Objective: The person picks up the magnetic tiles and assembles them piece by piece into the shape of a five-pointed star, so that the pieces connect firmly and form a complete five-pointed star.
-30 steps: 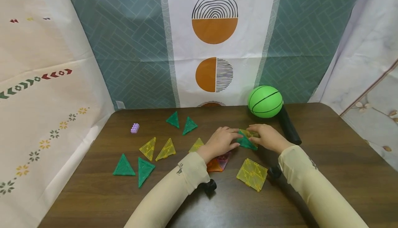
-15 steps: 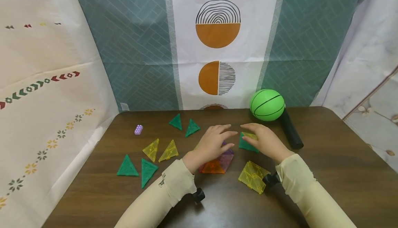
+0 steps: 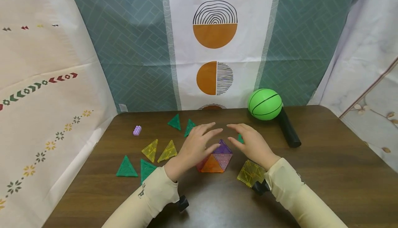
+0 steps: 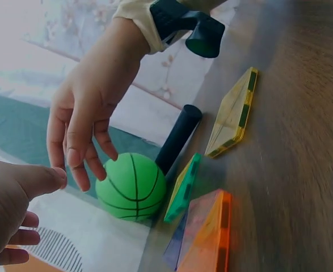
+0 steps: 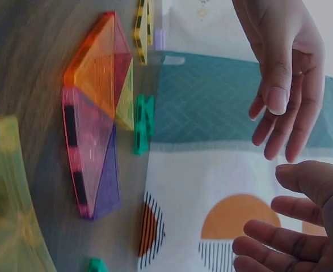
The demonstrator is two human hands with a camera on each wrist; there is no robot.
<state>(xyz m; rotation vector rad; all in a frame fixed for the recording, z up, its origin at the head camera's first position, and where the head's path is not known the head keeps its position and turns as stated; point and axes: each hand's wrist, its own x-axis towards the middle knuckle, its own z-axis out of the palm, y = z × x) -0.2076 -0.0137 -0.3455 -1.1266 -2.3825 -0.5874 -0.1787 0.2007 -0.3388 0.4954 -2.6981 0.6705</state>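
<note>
over a brown table point(image 3: 326, 159), the left hand point(image 3: 193, 148) partly hides a cluster of purple, pink and orange tiles point(image 3: 214, 164), fingers apart; the right hand point(image 3: 253, 144) hangs near a yellow square point(image 3: 248, 172), blocking most of a green piece point(image 3: 240, 139), perhaps a triangle; a green ball point(image 3: 265, 104) sits beside a black cylinder point(image 3: 289, 129)

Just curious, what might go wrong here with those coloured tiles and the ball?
The right wrist's black camera hangs near the yellow square; dipping lower, it might nudge it.
The patchwork of coloured triangles could shift if brushed.
The round green ball sits near the far edge of the table, so a bump might roll it off.
</note>
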